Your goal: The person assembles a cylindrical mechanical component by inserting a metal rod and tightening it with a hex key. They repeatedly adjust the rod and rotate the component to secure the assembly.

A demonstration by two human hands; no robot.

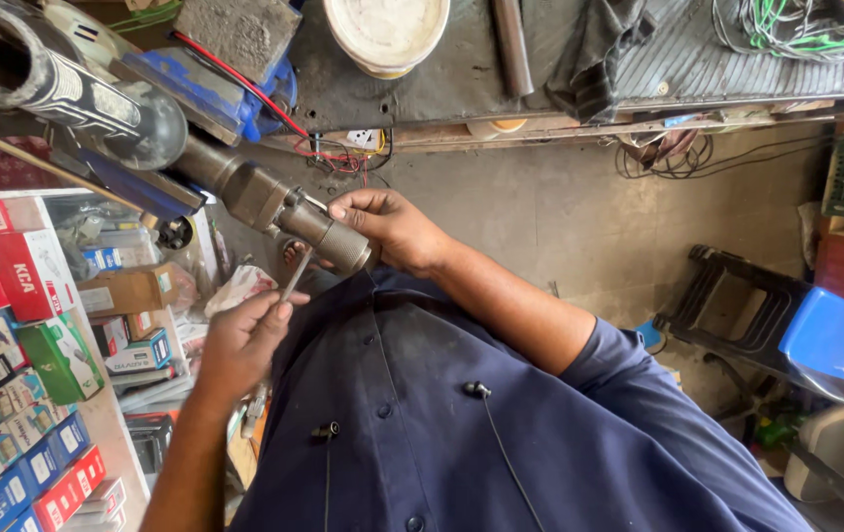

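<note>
Below the front edge of the bench [579,108], at chest height over my dark blue shirt [461,424], I see the work held between both hands. My right hand [392,229] is closed around the knurled end of a grey cylindrical tool body [289,212], thumb on top and fingers wrapped underneath. The body's long axis runs diagonally, from that knurled end up and away toward the bench's left corner, where it passes under a larger dark tube [57,84]. My left hand [239,345] is closed in a pinch on a thin metal rod [296,278], thumb and forefinger gripping its lower end. The rod's long axis tilts slightly off vertical, its upper tip pointing at the underside of the knurled end (whether tip and body touch I cannot tell; they look touching or just apart). So the rod lies almost crosswise to the tool body, and the body sits above and ahead of the left hand, while the right hand is already on it and is plainly the nearer of the two. Stacked coloured boxes [18,296] fill a shelf to my left; a blue-seated stool [786,320] stands on the floor well apart to my right.
</note>
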